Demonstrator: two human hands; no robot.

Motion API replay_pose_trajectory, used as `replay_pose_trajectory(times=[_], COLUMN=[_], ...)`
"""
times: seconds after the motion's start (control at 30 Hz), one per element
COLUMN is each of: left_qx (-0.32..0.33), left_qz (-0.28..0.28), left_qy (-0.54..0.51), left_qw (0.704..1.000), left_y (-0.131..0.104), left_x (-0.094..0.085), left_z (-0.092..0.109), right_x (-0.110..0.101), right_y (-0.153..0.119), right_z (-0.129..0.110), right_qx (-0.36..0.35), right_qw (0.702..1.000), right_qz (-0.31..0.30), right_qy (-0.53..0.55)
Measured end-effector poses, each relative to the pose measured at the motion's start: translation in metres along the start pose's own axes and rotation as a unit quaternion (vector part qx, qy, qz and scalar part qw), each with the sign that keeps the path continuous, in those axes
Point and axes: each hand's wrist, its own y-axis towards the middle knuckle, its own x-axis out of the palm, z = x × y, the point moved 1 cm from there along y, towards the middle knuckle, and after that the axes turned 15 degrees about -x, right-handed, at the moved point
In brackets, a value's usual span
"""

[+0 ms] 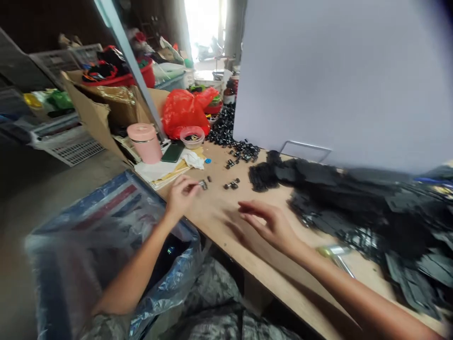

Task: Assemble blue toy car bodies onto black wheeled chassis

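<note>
My left hand (181,196) is over the wooden table (219,208) near its left edge, thumb and fingers pinched at a small dark part (203,184). A tiny black piece (209,179) lies just beyond it. To the right, my right hand (267,222) hovers above the bare wood, thumb and fingers apart and nothing between them. Small black parts (232,184) lie between and beyond both hands, with a larger heap (247,151) farther back.
Stacked flat black pieces (329,189) cover the right side, near a metal tool (334,251). A large pale panel (339,80) stands behind. At the left are a pink canister (145,144), small bowl (192,137), red bag (184,113) and plastic-lined bin (106,203).
</note>
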Motion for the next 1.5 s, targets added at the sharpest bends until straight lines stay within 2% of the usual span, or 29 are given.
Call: replay_pose_trajectory(times=[0.07,0.17,0.23,0.33,0.4,0.5,0.57,0.6,0.67,0.73,0.83,0.9,0.97,1.07,1.17,1.23,1.3,1.37,1.43,1.5], left_qx=[-0.049,-0.109,-0.127,-0.137,-0.139,-0.111,-0.092,-0.089,-0.080,-0.055,-0.008,-0.010,-0.031,-0.072,-0.144,-0.255,-0.341,-0.372,-0.382,-0.396], left_qz=[0.065,0.133,0.142,0.138,0.139,0.166,0.184,0.186,0.188,0.190,0.156,0.101,-0.014,-0.183,-0.265,-0.309,-0.356,-0.368,-0.347,-0.335], left_qy=[0.038,0.182,0.228,0.248,0.248,0.242,0.236,0.231,0.219,0.193,0.107,0.020,-0.065,-0.150,-0.200,-0.256,-0.313,-0.340,-0.337,-0.310], left_qw=[0.996,0.968,0.955,0.949,0.949,0.950,0.950,0.951,0.954,0.961,0.982,0.995,0.997,0.969,0.932,0.880,0.812,0.782,0.788,0.797], left_y=[0.026,0.059,0.073,0.080,0.078,0.072,0.072,0.073,0.074,0.072,0.057,0.038,0.014,-0.022,-0.046,-0.053,-0.056,-0.055,-0.052,-0.051], left_x=[-0.029,-0.066,-0.078,-0.078,-0.076,-0.079,-0.083,-0.084,-0.083,-0.075,-0.052,-0.029,-0.002,0.038,0.072,0.091,0.104,0.108,0.102,0.089], left_z=[-0.033,-0.070,-0.085,-0.096,-0.100,-0.108,-0.113,-0.114,-0.108,-0.090,-0.052,-0.028,-0.010,0.009,0.027,0.041,0.055,0.064,0.064,0.056], right_x=[0.003,0.012,0.018,0.018,0.002,-0.045,-0.077,-0.089,-0.097,-0.086,-0.055,-0.040,-0.034,-0.035,-0.035,-0.030,-0.025,-0.025,-0.033,-0.047], right_y=[0.001,0.003,0.004,0.004,0.006,0.013,0.018,0.020,0.024,0.026,0.021,0.010,-0.004,-0.025,-0.038,-0.042,-0.043,-0.045,-0.045,-0.042], right_z=[0.007,0.010,0.007,0.003,0.007,0.026,0.045,0.054,0.070,0.078,0.075,0.065,0.050,0.031,0.021,0.019,0.020,0.023,0.030,0.038], right_qx=[-0.020,-0.042,-0.041,-0.044,-0.052,-0.037,0.010,0.033,0.045,0.037,0.022,0.006,-0.020,-0.073,-0.095,-0.095,-0.100,-0.102,-0.095,-0.078], right_qw=[0.999,0.998,0.997,0.995,0.992,0.981,0.950,0.923,0.907,0.896,0.882,0.876,0.874,0.885,0.925,0.949,0.960,0.960,0.948,0.928], right_qz=[-0.021,-0.052,-0.067,-0.087,-0.087,-0.045,-0.033,-0.059,-0.093,-0.132,-0.178,-0.205,-0.234,-0.248,-0.177,-0.128,-0.119,-0.131,-0.144,-0.157], right_qy=[-0.015,-0.023,-0.027,-0.039,-0.069,-0.184,-0.310,-0.378,-0.409,-0.422,-0.437,-0.436,-0.426,-0.387,-0.322,-0.272,-0.234,-0.224,-0.267,-0.328])
